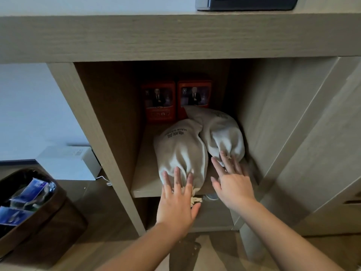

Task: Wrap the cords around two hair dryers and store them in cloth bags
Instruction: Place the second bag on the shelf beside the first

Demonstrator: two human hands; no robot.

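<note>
Standing at far left on the floor is a dark bin (29, 202) with blue packets inside. Behind it, against the wall, lies a white box (68, 163), and a white cable (104, 179) curls just beside it. Next comes the wooden cabinet, whose open compartment has a shelf (144, 184) in it. At the back of the shelf two red boxes (158, 102) stand upright, side by side and touching.

In front of them the left bag (180, 151) lies on the shelf with its gathered end toward the front edge and grey print reading "HAIR" on its far part. The left hand (176, 204) rests flat on that gathered end, fingers straight and spread, holding nothing. The bag's knotted string (195, 198) pokes out beside the thumb, over the shelf edge.

The right bag (220, 132) lies against the left bag, deeper in, its far end touching the right red box. The right hand (232, 184) reaches in with straight, spread fingers, and its fingertips (222, 155) touch the bag's near end. Both bags bulge; what is inside them is hidden.

On the top board, upper right, sits a dark device (246, 2).
</note>
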